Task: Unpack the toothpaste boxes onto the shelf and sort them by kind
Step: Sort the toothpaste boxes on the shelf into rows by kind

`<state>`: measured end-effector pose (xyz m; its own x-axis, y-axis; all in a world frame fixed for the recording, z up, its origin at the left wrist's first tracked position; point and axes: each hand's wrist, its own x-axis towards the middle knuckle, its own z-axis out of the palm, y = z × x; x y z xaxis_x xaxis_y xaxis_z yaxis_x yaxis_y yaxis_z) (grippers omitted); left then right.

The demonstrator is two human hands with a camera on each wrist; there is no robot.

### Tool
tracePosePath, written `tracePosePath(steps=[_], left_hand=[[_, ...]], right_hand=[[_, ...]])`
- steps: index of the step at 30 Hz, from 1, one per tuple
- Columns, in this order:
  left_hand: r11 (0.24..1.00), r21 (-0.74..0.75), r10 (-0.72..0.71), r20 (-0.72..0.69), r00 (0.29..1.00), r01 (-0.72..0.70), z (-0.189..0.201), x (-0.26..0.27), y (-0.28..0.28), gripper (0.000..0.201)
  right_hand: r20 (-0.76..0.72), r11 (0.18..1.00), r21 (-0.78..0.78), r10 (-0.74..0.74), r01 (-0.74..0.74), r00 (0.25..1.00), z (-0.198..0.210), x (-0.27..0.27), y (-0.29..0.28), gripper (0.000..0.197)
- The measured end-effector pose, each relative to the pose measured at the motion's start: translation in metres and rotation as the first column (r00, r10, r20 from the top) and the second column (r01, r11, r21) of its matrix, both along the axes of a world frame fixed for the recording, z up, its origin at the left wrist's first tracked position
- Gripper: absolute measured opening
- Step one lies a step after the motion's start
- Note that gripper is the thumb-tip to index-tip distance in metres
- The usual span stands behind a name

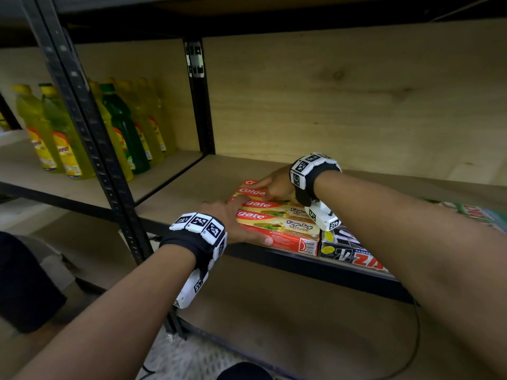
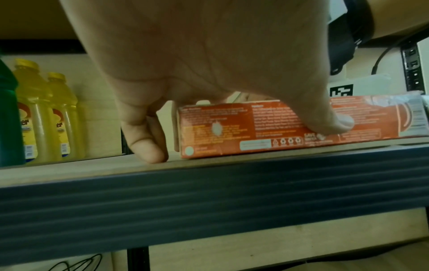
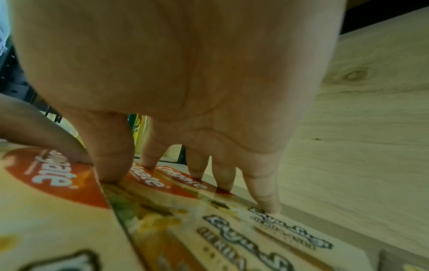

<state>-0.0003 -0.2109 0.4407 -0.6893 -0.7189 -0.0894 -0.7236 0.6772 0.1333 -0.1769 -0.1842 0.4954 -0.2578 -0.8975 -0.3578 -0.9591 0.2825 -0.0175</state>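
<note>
Several red-and-cream Colgate boxes lie flat, side by side, near the front of the wooden shelf. My left hand is at their left front corner. Its thumb presses the front box's long side, and a fingertip touches the shelf board just beyond the box's left end. My right hand rests on top of the rear boxes, with spread fingertips pressing down on the Colgate boxes. Neither hand is curled round a box.
Black toothpaste boxes lie right of the Colgate row, at the shelf's front edge. A green-and-white box lies farther right. Yellow and green bottles stand in the left bay, past a black upright. A plywood back panel closes the rear.
</note>
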Motion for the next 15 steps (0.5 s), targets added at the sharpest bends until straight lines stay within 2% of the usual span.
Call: tracePosePath(steps=[7, 12, 14, 15], left_hand=[[0.998, -0.057, 0.044, 0.046, 0.998, -0.041, 0.005, -0.005, 0.014, 0.127], [0.999, -0.033, -0.029, 0.082, 0.996, 0.032, 0.018, -0.013, 0.024, 0.137], [0.991, -0.021, -0.129, 0.125, 0.984, 0.133, 0.028, -0.026, 0.030, 0.126], [0.981, 0.001, -0.191, 0.137, 0.972, 0.192, 0.032, -0.033, 0.035, 0.114]], right_hand=[[0.022, 1.000, -0.005, -0.013, 0.013, 1.000, 0.001, -0.020, 0.043, 0.060], [-0.009, 0.993, 0.052, -0.105, 0.106, 0.994, 0.015, -0.054, 0.104, 0.077], [0.043, 0.980, 0.096, -0.178, 0.173, 0.983, 0.017, -0.068, 0.128, 0.085], [0.055, 0.974, 0.122, -0.201, 0.193, 0.978, 0.016, -0.073, 0.138, 0.090]])
